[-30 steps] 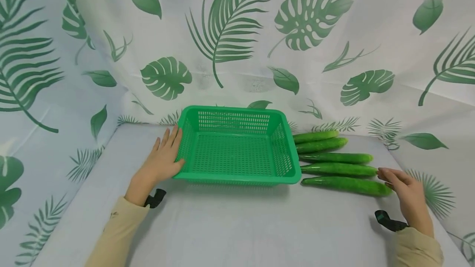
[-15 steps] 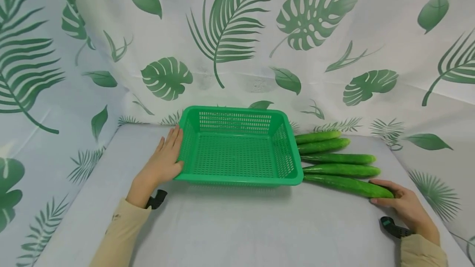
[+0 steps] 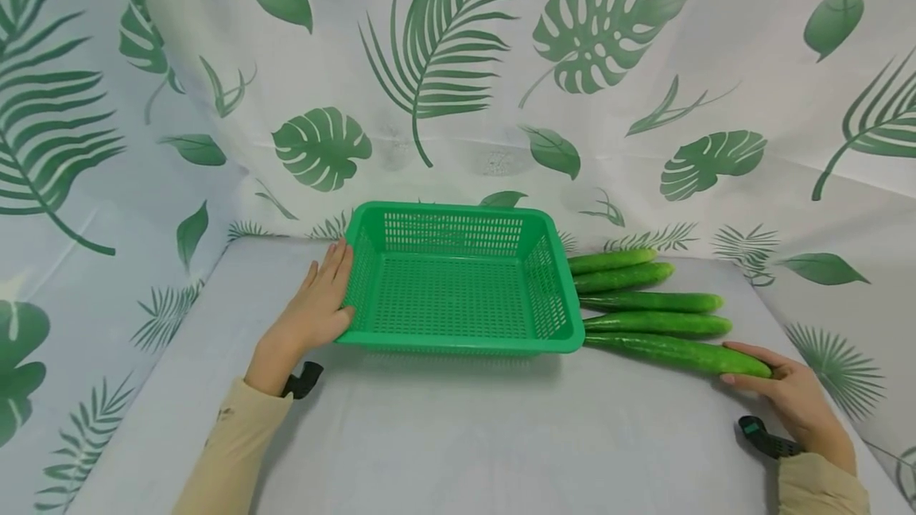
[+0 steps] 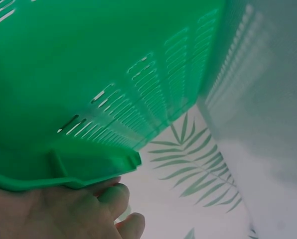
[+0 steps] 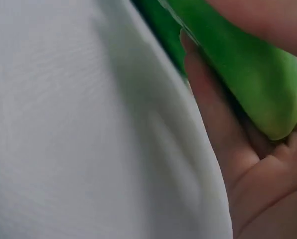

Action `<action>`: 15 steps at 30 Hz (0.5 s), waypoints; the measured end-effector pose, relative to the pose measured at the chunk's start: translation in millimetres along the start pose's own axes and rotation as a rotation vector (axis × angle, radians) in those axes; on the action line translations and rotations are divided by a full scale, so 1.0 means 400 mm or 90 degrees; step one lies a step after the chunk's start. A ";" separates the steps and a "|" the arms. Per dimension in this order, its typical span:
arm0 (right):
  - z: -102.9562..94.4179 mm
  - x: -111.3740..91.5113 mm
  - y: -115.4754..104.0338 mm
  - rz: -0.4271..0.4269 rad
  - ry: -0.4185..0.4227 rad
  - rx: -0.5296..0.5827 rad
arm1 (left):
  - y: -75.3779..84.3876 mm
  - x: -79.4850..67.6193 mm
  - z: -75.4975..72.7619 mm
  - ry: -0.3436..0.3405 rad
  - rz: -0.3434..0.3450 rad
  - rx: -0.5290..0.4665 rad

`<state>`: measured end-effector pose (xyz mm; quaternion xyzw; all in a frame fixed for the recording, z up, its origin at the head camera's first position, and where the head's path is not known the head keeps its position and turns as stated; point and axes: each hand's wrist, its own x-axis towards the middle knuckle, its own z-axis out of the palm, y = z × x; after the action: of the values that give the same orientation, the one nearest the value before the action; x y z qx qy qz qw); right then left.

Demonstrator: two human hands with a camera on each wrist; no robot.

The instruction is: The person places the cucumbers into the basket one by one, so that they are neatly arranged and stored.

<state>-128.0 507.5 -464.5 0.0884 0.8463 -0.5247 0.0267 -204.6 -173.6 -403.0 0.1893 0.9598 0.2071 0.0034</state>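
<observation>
A green plastic basket [image 3: 451, 344] with slotted walls stands upright on the table. My left hand [image 3: 315, 312] rests against its left side with fingers extended along the rim, and the thumb lies by the near-left corner. In the left wrist view, that hand [image 4: 64, 211] touches the outer edge of the basket [image 4: 88, 55]. My right hand [image 3: 787, 392] holds the blunt right end of the nearest cucumber [image 3: 673, 350] between thumb and fingers. The right wrist view has this cucumber [image 5: 258, 74] lying between thumb and fingers, its tip close to the palm.
Several more cucumbers [image 3: 658, 323] lie side by side right of the basket, their left ends beside or behind its wall. The white tabletop [image 3: 458, 435] stretches in front. A leaf-printed curtain [image 3: 458, 62] encloses the back and sides.
My right hand has come down around the end of the nearest cucumber and drawn it slightly to the right. The left hand and basket have stayed about where they were.
</observation>
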 end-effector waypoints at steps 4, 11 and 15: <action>-0.008 -0.004 -0.015 -0.032 0.012 0.065 | -0.004 0.000 0.002 0.000 0.001 0.001; -0.029 -0.014 -0.048 -0.093 0.009 0.185 | -0.003 0.001 0.000 -0.001 0.001 -0.003; -0.041 -0.014 -0.074 -0.117 0.000 0.236 | -0.002 0.001 -0.001 0.000 -0.002 -0.008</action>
<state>-127.0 508.6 -430.2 0.0147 0.7397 -0.6717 -0.0382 -205.5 -174.3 -402.9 0.1881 0.9588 0.2130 0.0046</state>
